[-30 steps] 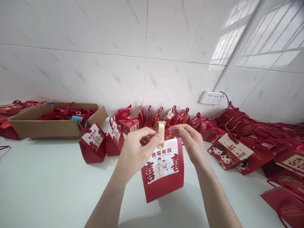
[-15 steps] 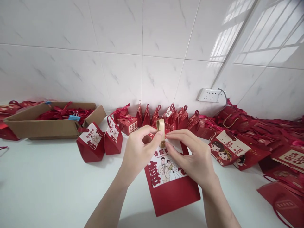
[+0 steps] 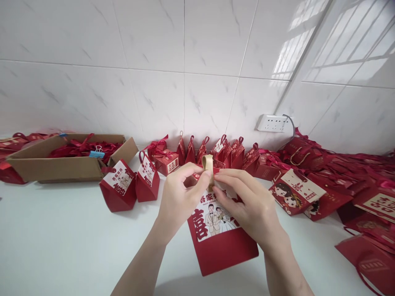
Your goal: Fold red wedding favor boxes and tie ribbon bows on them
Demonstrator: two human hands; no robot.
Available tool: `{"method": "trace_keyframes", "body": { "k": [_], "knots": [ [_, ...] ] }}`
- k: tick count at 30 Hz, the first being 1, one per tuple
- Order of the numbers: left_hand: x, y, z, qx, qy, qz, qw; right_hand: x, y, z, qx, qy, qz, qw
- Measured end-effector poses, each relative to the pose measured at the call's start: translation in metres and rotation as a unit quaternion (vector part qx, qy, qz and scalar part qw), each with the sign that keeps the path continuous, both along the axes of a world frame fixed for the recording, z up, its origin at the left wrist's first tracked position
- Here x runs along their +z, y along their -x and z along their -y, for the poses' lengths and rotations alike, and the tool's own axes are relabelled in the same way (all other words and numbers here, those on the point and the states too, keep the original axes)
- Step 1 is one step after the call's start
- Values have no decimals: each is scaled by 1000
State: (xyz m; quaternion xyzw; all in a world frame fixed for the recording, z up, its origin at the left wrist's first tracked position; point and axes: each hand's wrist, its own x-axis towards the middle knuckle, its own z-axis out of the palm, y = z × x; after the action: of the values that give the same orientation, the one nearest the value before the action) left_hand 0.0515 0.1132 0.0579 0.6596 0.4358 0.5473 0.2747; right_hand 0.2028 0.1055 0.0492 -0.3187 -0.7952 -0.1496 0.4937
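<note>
Held box: While two bare hands meet over its top, a glossy red card box with sloping sides (image 3: 228,253) is held at 6 o'clock, tilted above a pale, smooth worktop (image 3: 77,238).

Box front: A white picture label (image 3: 212,224) shows a couple in wedding dress and red characters, partly covered by fingers.

Left hand: The left hand (image 3: 180,199) has thumb and fingers clamped on an upright gold satin ribbon loop (image 3: 207,162) at the box's peak.

Right hand: The right hand (image 3: 254,201) bends its fingers beside the base of the loop, thumb low against the label; whether they pinch anything cannot be told.

Done: The held box appears folded into shape, its label on and its ribbon loop standing. At 10 o'clock, two red peaked boxes with picture labels (image 3: 117,199) stand side by side, each with a dark red loop, apparently finished.

Left: Work at the held box's peak looks incomplete, judging by the fingers there; whether the loop is secured is hidden.

Surroundings: An open brown cardboard carton (image 3: 55,169) with red ribbons and a blue binder clip (image 3: 97,154) sits at 10 o'clock, small red looped boxes (image 3: 190,153) line the wall at 12, and a box with cartoon faces (image 3: 298,193) lies by piled red packaging at 2.
</note>
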Motion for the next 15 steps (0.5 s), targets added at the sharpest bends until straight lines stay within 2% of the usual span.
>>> {"method": "trace_keyframes", "body": {
  "k": [5,9,15],
  "knots": [
    [0,1,-1,9,-11,-1,1000,0,1,0,-13,-31,40,999],
    [0,0,0,0,-15,0,1000,-1,0,1,-23,-41,30,998],
    [0,-1,2,-8,-8,-10,1000,3,-4,2,42,36,-11,998]
  ]
}}
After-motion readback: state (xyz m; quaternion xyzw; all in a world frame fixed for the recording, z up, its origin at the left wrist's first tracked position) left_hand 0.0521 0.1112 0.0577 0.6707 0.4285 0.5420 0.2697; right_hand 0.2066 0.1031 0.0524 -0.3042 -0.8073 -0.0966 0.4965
